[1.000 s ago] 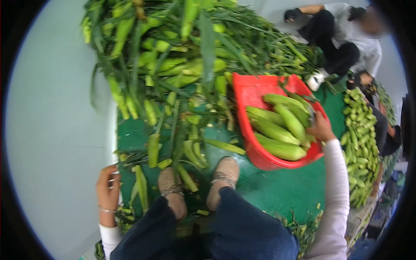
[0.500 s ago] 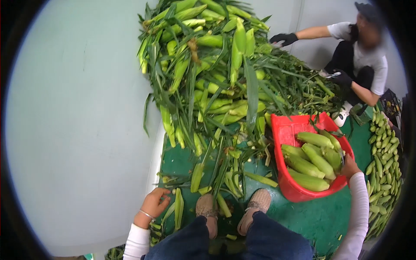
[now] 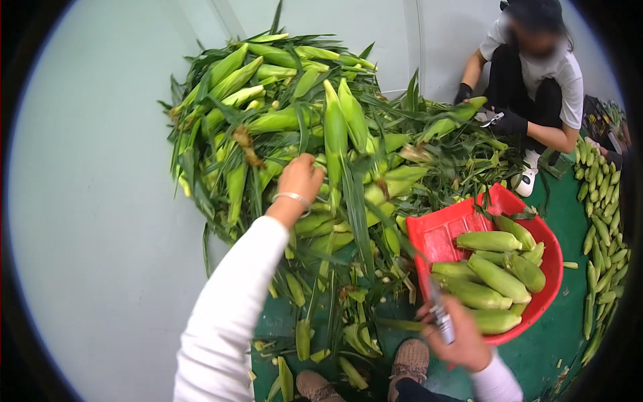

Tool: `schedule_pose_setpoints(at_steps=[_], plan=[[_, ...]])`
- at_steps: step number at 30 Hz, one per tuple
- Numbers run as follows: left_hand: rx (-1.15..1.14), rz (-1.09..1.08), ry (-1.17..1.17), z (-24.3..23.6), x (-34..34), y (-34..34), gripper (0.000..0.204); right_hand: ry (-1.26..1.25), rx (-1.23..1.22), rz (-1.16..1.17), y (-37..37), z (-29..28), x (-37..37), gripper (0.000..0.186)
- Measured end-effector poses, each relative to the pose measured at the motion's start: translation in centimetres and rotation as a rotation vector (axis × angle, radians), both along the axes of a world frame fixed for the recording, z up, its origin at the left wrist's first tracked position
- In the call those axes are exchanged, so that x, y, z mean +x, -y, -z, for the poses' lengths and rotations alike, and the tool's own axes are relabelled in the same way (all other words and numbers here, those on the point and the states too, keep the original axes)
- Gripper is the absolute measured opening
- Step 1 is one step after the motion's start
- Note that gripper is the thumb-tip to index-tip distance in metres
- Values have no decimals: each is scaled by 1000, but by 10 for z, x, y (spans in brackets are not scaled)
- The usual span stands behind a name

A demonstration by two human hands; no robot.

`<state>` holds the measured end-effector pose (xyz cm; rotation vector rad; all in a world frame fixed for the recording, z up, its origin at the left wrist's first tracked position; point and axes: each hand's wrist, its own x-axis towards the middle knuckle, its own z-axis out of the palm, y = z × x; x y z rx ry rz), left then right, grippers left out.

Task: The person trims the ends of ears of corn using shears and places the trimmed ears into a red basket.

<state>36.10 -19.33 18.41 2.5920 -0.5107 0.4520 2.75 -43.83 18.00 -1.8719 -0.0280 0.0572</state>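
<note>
My left hand (image 3: 300,182) is in the heap of leafy green corn (image 3: 274,120), its fingers curled among the leaves; what they grip is hidden. My right hand (image 3: 462,338) holds a silver metal cutting tool (image 3: 441,316), slightly blurred, at the lower left edge of a red plastic basket (image 3: 439,238). Several trimmed ears of corn (image 3: 495,278) lie in the basket. Cut leaves and husks (image 3: 362,338) are strewn below the heap.
A co-worker (image 3: 562,94) in dark gloves crouches at upper right, holding an ear and a tool. Trimmed corn (image 3: 603,228) is piled along the right. A pale wall (image 3: 100,201) fills the left. My feet (image 3: 408,362) stand on a green floor (image 3: 556,321).
My left hand has moved up from low beside my feet into the heap. My right hand has left the basket's right side for its lower left, tool in hand.
</note>
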Motion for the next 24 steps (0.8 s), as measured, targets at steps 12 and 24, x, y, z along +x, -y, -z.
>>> schedule_pose_setpoints(at_steps=[12,24], plan=[[-83,-134,-406,93,50,65,50,-205,196,-193,-33,65,56,57],[496,19,-247,-28,-199,-137,75,-345,233,-273,-57,69,71,62]])
